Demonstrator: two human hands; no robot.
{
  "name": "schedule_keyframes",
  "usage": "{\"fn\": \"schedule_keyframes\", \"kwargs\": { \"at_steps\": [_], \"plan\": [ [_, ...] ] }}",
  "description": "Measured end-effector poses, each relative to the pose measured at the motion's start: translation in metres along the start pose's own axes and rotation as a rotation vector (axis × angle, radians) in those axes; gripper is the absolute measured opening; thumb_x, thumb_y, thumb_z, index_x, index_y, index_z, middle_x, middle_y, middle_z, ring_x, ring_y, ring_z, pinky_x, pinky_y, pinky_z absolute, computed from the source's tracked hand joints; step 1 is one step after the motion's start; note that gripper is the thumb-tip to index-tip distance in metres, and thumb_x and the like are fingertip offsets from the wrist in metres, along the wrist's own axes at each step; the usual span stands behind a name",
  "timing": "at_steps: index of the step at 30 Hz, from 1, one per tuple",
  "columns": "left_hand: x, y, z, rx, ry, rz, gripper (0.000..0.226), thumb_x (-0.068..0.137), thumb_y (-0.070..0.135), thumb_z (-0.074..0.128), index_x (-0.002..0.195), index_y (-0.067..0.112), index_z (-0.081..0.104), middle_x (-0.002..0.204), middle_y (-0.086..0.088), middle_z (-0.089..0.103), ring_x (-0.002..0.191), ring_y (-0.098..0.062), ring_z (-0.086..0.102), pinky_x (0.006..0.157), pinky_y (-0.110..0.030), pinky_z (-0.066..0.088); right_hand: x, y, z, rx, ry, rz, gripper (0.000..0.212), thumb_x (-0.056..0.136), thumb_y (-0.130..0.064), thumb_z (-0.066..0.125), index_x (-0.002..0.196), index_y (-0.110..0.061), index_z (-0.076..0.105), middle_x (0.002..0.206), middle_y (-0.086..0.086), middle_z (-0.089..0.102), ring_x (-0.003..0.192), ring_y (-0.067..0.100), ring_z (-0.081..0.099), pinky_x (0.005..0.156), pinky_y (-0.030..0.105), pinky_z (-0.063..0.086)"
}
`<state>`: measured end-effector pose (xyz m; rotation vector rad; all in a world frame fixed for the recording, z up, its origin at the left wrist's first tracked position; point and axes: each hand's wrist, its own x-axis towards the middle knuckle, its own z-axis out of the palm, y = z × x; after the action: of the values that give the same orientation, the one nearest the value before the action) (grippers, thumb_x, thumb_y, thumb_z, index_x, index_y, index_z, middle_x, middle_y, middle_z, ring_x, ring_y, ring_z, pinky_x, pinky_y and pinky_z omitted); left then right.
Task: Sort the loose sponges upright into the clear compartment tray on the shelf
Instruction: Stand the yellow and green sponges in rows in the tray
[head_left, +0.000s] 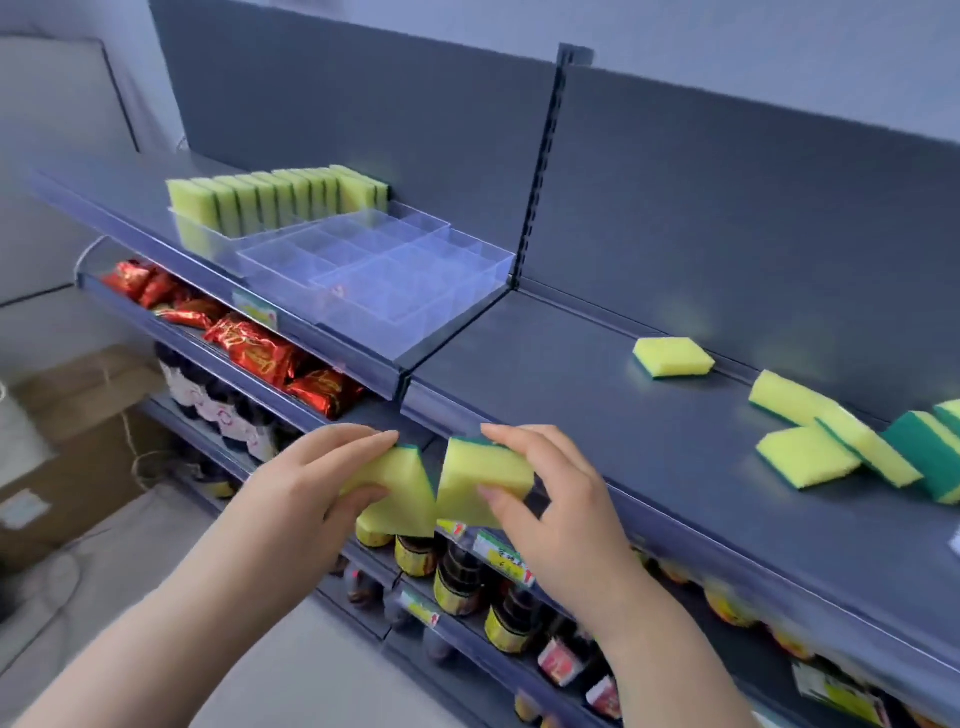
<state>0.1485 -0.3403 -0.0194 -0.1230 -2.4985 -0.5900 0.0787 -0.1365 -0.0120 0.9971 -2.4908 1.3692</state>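
Note:
My left hand (317, 480) grips a yellow sponge with a green scouring side (402, 488), thumb under it and fingers over its top. My right hand (550, 499) holds a second yellow-green sponge (478, 478) right beside the first. Both are in front of the shelf's front edge. The clear compartment tray (384, 265) sits on the left part of the top shelf. A row of several sponges (275, 200) stands upright along its far left side. Loose sponges lie on the shelf to the right: one alone (672, 356) and a pile (852, 441) at the far right.
A dark upright post (540, 166) splits the shelf's back panel behind the tray. Lower shelves hold red snack packets (249, 348) and dark sauce bottles (462, 577) with price tags. Cardboard boxes (67, 415) stand on the floor at left.

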Motion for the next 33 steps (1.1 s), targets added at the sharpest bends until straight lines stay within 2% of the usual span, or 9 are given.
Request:
{"fn": "schedule_keyframes", "kwargs": {
  "at_steps": [6, 10, 12, 16, 18, 23, 27, 30, 33],
  "plan": [
    [-0.018, -0.053, -0.039, -0.008, 0.041, -0.094, 0.040, 0.074, 0.015, 0.061, 0.113, 0.012, 0.066, 0.107, 0.004, 0.062, 0.093, -0.006, 0.051, 0.075, -0.017, 0.040, 0.030, -0.031, 0.056, 0.047, -0.069, 0.019, 0.040, 0.082, -0.016, 0.066, 0.121, -0.024, 0.057, 0.112, -0.015, 0.051, 0.105, -0.008, 0.046, 0.087, 0.001, 0.032],
    [-0.010, -0.077, -0.046, -0.049, 0.060, -0.106, 0.039, 0.073, 0.013, 0.063, 0.112, 0.012, 0.067, 0.107, 0.008, 0.059, 0.091, -0.002, 0.050, 0.081, 0.001, 0.033, 0.051, -0.032, 0.074, 0.084, -0.058, 0.046, 0.038, 0.083, -0.020, 0.062, 0.119, -0.030, 0.055, 0.113, -0.017, 0.050, 0.103, -0.006, 0.046, 0.081, 0.001, 0.035],
    [0.005, -0.087, -0.046, -0.061, 0.095, -0.093, 0.039, 0.073, 0.013, 0.063, 0.112, 0.010, 0.066, 0.107, 0.007, 0.058, 0.090, 0.003, 0.047, 0.083, 0.003, 0.031, 0.069, -0.027, 0.075, 0.110, -0.022, 0.074, 0.036, 0.083, -0.024, 0.060, 0.115, -0.038, 0.053, 0.113, -0.021, 0.050, 0.106, -0.005, 0.048, 0.082, 0.003, 0.037],
    [0.046, -0.112, -0.044, -0.072, 0.178, -0.080, 0.036, 0.077, 0.016, 0.062, 0.113, 0.009, 0.066, 0.108, 0.003, 0.060, 0.089, 0.002, 0.048, 0.084, -0.003, 0.036, 0.112, -0.011, 0.069, 0.175, 0.056, 0.127, 0.033, 0.086, -0.022, 0.063, 0.109, -0.044, 0.053, 0.107, -0.026, 0.052, 0.101, -0.001, 0.051, 0.081, 0.012, 0.044],
    [0.071, -0.125, -0.044, -0.058, 0.210, -0.075, 0.036, 0.079, 0.019, 0.061, 0.113, 0.010, 0.066, 0.109, 0.002, 0.061, 0.085, 0.003, 0.048, 0.083, -0.005, 0.038, 0.136, -0.005, 0.065, 0.223, 0.100, 0.156, 0.033, 0.086, -0.021, 0.062, 0.105, -0.046, 0.053, 0.104, -0.022, 0.055, 0.094, -0.003, 0.052, 0.076, 0.008, 0.041],
    [0.158, -0.161, -0.047, -0.003, 0.238, -0.039, 0.034, 0.080, 0.019, 0.071, 0.113, 0.011, 0.066, 0.107, 0.003, 0.061, 0.078, 0.007, 0.048, 0.081, 0.003, 0.033, 0.215, 0.013, 0.058, 0.299, 0.167, 0.203, 0.026, 0.085, -0.025, 0.062, 0.104, -0.041, 0.056, 0.105, -0.010, 0.060, 0.082, -0.002, 0.054, 0.072, 0.008, 0.041],
    [0.213, -0.192, -0.047, -0.015, 0.293, -0.037, 0.036, 0.080, 0.022, 0.068, 0.115, 0.017, 0.064, 0.111, 0.008, 0.060, 0.098, 0.011, 0.051, 0.094, -0.003, 0.033, 0.274, 0.022, 0.055, 0.286, 0.152, 0.187, 0.027, 0.085, -0.023, 0.063, 0.104, -0.042, 0.056, 0.103, -0.013, 0.059, 0.084, -0.001, 0.054, 0.073, 0.008, 0.041],
    [0.236, -0.217, -0.044, -0.003, 0.311, -0.034, 0.035, 0.083, 0.026, 0.068, 0.116, 0.019, 0.063, 0.112, 0.006, 0.061, 0.098, 0.001, 0.053, 0.094, -0.007, 0.036, 0.312, 0.027, 0.054, 0.273, 0.134, 0.163, 0.025, 0.084, -0.024, 0.064, 0.105, -0.037, 0.058, 0.103, -0.013, 0.060, 0.084, 0.001, 0.055, 0.071, 0.011, 0.043],
    [0.252, -0.238, -0.044, 0.026, 0.293, -0.044, 0.034, 0.081, 0.022, 0.071, 0.114, 0.018, 0.065, 0.107, 0.013, 0.059, 0.095, -0.007, 0.054, 0.091, -0.012, 0.037, 0.346, 0.029, 0.059, 0.273, 0.103, 0.132, 0.021, 0.085, -0.024, 0.063, 0.102, -0.036, 0.057, 0.099, -0.013, 0.060, 0.084, 0.004, 0.056, 0.070, 0.013, 0.045]
  ]
}}
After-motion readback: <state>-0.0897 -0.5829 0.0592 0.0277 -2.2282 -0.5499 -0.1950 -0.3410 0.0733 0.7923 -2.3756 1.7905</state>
